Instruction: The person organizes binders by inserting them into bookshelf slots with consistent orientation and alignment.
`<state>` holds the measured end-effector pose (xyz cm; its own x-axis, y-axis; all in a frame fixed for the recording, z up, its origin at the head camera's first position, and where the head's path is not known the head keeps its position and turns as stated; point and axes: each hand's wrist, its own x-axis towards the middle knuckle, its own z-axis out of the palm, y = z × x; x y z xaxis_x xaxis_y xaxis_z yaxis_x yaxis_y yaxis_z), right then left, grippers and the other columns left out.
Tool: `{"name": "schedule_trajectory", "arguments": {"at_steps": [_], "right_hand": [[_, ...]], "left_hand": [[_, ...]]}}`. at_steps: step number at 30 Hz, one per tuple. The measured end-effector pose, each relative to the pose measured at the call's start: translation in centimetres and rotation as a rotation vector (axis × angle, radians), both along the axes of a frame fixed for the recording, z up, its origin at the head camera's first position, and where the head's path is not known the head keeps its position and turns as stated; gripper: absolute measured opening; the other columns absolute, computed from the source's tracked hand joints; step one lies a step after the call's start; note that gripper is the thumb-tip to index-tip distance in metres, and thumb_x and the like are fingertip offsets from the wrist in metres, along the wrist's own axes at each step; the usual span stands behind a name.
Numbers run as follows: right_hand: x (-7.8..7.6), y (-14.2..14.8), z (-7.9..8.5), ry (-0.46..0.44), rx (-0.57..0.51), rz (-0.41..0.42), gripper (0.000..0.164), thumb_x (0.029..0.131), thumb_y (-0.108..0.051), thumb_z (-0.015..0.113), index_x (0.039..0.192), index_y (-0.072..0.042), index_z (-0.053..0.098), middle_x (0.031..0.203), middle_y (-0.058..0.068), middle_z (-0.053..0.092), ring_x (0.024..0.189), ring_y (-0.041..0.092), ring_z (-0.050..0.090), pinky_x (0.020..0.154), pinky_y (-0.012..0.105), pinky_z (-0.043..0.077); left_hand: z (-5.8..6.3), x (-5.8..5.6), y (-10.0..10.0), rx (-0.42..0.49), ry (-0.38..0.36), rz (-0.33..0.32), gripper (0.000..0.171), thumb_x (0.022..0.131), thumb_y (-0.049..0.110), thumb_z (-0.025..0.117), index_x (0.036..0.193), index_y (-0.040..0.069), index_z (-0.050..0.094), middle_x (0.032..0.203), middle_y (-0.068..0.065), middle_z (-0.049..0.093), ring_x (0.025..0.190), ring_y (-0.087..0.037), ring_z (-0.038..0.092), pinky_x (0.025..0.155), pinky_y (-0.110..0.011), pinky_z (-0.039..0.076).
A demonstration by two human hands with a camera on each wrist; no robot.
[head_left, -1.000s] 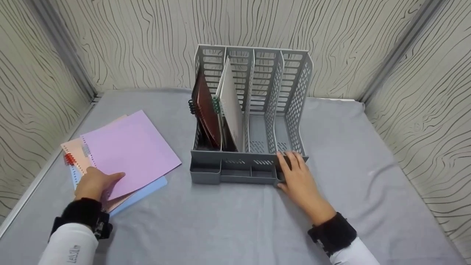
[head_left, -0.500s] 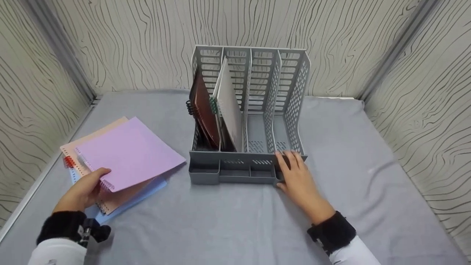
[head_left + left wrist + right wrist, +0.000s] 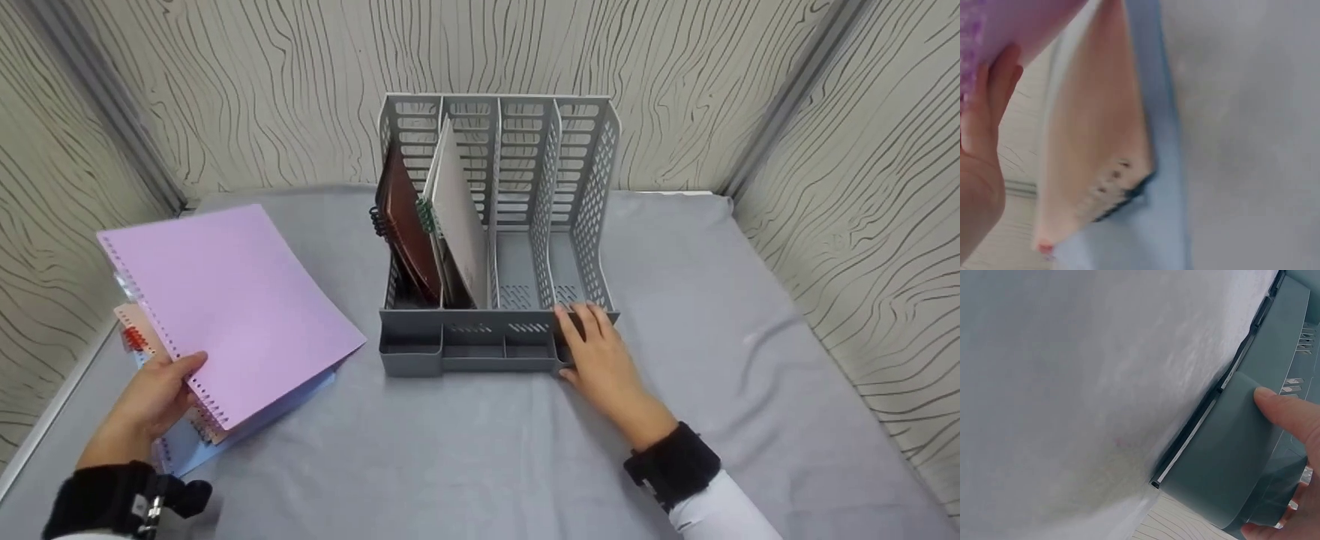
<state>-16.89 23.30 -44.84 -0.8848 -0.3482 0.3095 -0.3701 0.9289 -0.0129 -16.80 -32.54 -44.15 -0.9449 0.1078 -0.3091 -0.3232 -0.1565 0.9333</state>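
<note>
Grain-patterned walls (image 3: 315, 97) rise behind a grey cloth (image 3: 465, 450) in the head view, where the left hand (image 3: 154, 397) pinches a purple notebook (image 3: 232, 307) by its holed edge, thumb on top, left of a grey file organizer (image 3: 411, 366) bearing a brown notebook (image 3: 411, 232) and a white notebook (image 3: 459, 217) in its two leftmost slots. From the left wrist, blurred, a peach notebook (image 3: 1100, 112) lies on a blue notebook (image 3: 1157, 101), near the held purple one. From the right wrist, the right hand (image 3: 606, 371) grips the organizer's front corner, thumb against its outer wall.
</note>
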Motion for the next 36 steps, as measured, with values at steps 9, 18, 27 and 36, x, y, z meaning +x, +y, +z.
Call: {"name": "schedule_trajectory", "arguments": {"at_steps": [9, 18, 27, 36], "right_hand": [[-0.2, -0.1, 0.2, -0.014, -0.001, -0.004, 0.095, 0.066, -0.024, 0.085, 0.143, -0.003, 0.032, 0.137, 0.023, 0.034, 0.127, 0.043, 0.029, 0.103, 0.051, 0.029], [-0.2, 0.0, 0.1, 0.014, -0.008, 0.013, 0.096, 0.064, -0.023, 0.086, 0.142, -0.002, 0.034, 0.135, 0.024, 0.035, 0.127, 0.043, 0.030, 0.103, 0.051, 0.029], [0.0, 0.0, -0.1, 0.016, -0.008, 0.012, 0.097, 0.064, -0.022, 0.086, 0.142, -0.002, 0.032, 0.135, 0.023, 0.034, 0.127, 0.042, 0.030, 0.102, 0.050, 0.031], [0.0, -0.1, -0.1, 0.015, -0.003, 0.011, 0.096, 0.065, -0.021, 0.086, 0.142, -0.002, 0.033, 0.135, 0.024, 0.035, 0.126, 0.042, 0.030, 0.101, 0.051, 0.032]], "left_hand": [[3.6, 3.0, 2.8, -0.552, 0.311, 0.077, 0.059, 0.100, 0.035, 0.038, 0.146, 0.004, 0.021, 0.112, 0.008, 0.053, 0.085, -0.001, 0.063, 0.071, -0.022, 0.052], [6.8, 5.9, 6.0, -0.751, 0.588, 0.249, 0.040, 0.100, 0.018, 0.040, 0.136, 0.001, 0.040, 0.099, 0.016, 0.057, 0.073, -0.002, 0.063, 0.059, -0.020, 0.052], [8.9, 7.8, 8.5, -0.617, 0.808, 0.194, 0.029, 0.095, -0.004, 0.043, 0.123, -0.007, 0.049, 0.100, 0.003, 0.064, 0.075, -0.009, 0.066, 0.059, -0.022, 0.053], [9.9, 7.7, 13.3, -0.402, 0.887, 0.027, 0.027, 0.093, -0.011, 0.042, 0.118, -0.011, 0.052, 0.103, -0.004, 0.067, 0.078, -0.012, 0.067, 0.060, -0.026, 0.053]]}}
